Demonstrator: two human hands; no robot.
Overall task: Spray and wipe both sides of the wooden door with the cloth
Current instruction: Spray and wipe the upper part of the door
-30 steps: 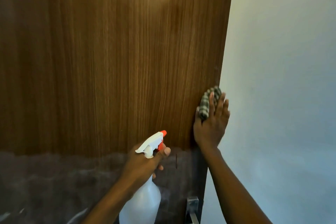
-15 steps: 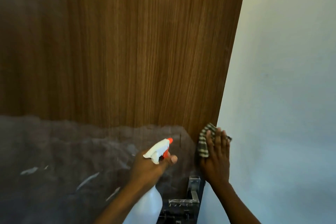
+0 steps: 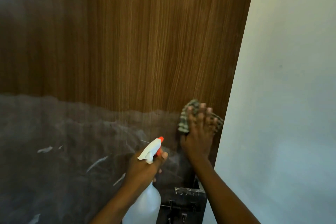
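The right hand (image 3: 198, 132) presses a striped cloth (image 3: 189, 114) flat against the wooden door (image 3: 154, 42) near its right edge, fingers spread and fairly straight. The left hand (image 3: 147, 165) grips a white spray bottle (image 3: 145, 203) by the neck, its orange nozzle facing the door, just above the metal handle (image 3: 189, 192).

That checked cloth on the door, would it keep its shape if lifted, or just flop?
Probably flop: the cloth is bunched in soft folds under the right hand. Likely light, since straight fingers alone pin it to the door.
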